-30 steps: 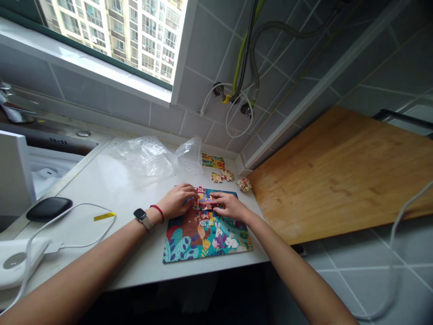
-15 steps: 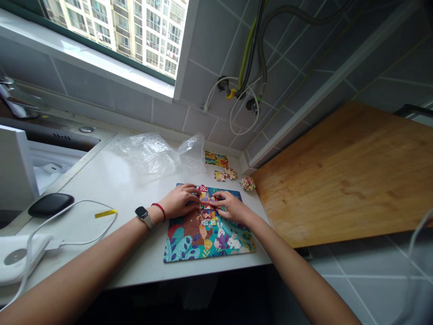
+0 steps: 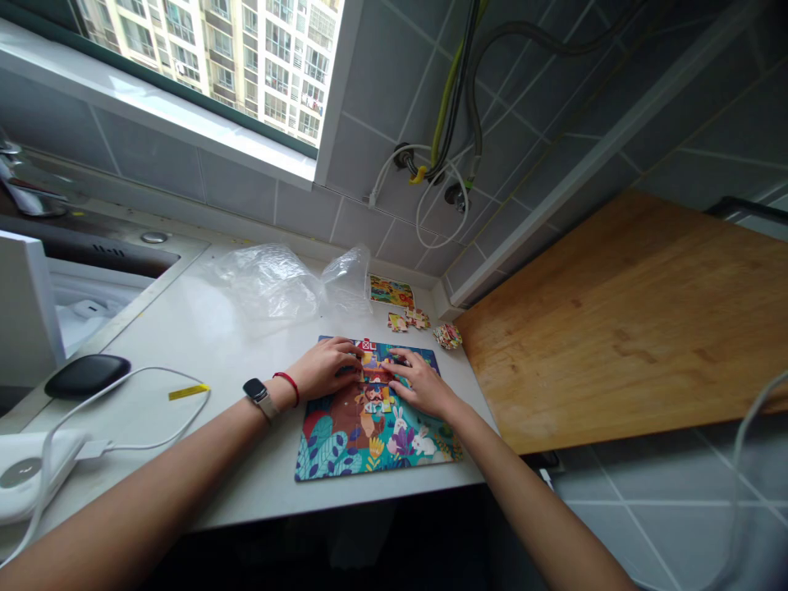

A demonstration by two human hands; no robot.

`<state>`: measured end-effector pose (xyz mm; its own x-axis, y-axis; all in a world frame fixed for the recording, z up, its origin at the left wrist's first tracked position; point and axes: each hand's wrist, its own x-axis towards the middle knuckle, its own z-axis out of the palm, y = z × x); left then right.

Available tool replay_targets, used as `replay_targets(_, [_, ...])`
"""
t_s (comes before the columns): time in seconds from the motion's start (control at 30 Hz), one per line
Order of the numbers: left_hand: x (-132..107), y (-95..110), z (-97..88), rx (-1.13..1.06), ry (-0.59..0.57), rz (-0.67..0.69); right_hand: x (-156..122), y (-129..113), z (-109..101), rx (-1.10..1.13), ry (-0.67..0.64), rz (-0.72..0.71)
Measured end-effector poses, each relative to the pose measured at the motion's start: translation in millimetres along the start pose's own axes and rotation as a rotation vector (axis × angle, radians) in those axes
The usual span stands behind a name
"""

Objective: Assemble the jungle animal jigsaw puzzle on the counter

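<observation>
The left hand [image 3: 323, 368] and right hand [image 3: 424, 386] lie over the upper middle of a jigsaw puzzle [image 3: 375, 435], which sits flat on the white table [image 3: 185, 336] near its front edge. Their fingers curve down onto the pieces, with the fingertips close together. They hide what lies beneath, so I cannot tell whether either hand grasps a piece. The puzzle shows 2 white rabbits [image 3: 419, 441] among leaves, and small red-and-white pieces [image 3: 368, 345] with X marks sit at its top edge. Beyond it lie a picture card [image 3: 391, 290], a few loose puzzle pieces [image 3: 403, 320] and a small heap of pieces [image 3: 446, 336] beside a wooden cutting board [image 3: 616, 328]. A smartwatch [image 3: 257, 396] and a red band [image 3: 286, 387] circle the left wrist; the watch face is unreadable. Any print on the yellow strip [image 3: 188, 391] is too small to read. A crumpled plastic bag [image 3: 271, 283] lies farther back.
</observation>
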<state>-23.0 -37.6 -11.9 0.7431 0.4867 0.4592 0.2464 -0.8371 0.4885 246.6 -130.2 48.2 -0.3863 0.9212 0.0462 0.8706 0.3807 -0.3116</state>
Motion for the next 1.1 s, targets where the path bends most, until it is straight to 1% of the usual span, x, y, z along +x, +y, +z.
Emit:
replay_targets(0.07, [0,0,-0.3,-0.005,0.005,-0.002,-10,-5,5,0.056,0.106,0.064])
replay_targets(0.13, [1,1,-0.3,-0.009,0.013,-0.005,-23,-16,11,0.113,0.195,0.093])
replay_targets(0.17, [1,2,-0.3,-0.007,0.016,-0.008,-30,-23,15,0.130,0.219,0.094])
replay_targets(0.2, [1,3,-0.3,-0.002,0.019,-0.013,-37,-31,19,0.133,0.213,0.085])
replay_targets(0.27, [1,5,-0.2,0.021,0.024,-0.033,-49,-48,27,0.114,0.157,0.042])
replay_targets(0.33, [0,6,0.1,0.057,0.036,-0.066,-58,-63,32,0.082,0.066,-0.010])
replay_targets(0.4, [-1,5,0.8,0.093,0.040,-0.093,-65,-74,34,0.046,-0.027,-0.035])
replay_targets(0.47, [-2,5,2.4,0.105,0.026,-0.100,-72,-78,33,0.020,-0.087,-0.029])
replay_targets(0.57, [-4,4,5.9,0.070,-0.014,-0.061,-86,-77,31,0.013,-0.090,-0.004])
replay_targets(0.7, [-5,2,8.2,0.047,-0.069,-0.015,-106,-64,28,0.013,-0.048,0.039])
replay_targets(0.83, [-2,3,4.3,0.082,-0.157,-0.054,-119,-41,24,-0.018,-0.015,0.140])
replay_targets(0.9, [-1,5,1.6,0.095,-0.183,-0.083,-121,-30,26,-0.021,0.016,0.177])
replay_targets(1.0, [-5,11,-1.3,0.121,-0.189,-0.124,-122,-20,35,-0.011,0.122,0.196])
replay_targets(1.1, [-17,18,-3.5,0.145,-0.161,-0.143,-122,-17,48,-0.004,0.248,0.216])
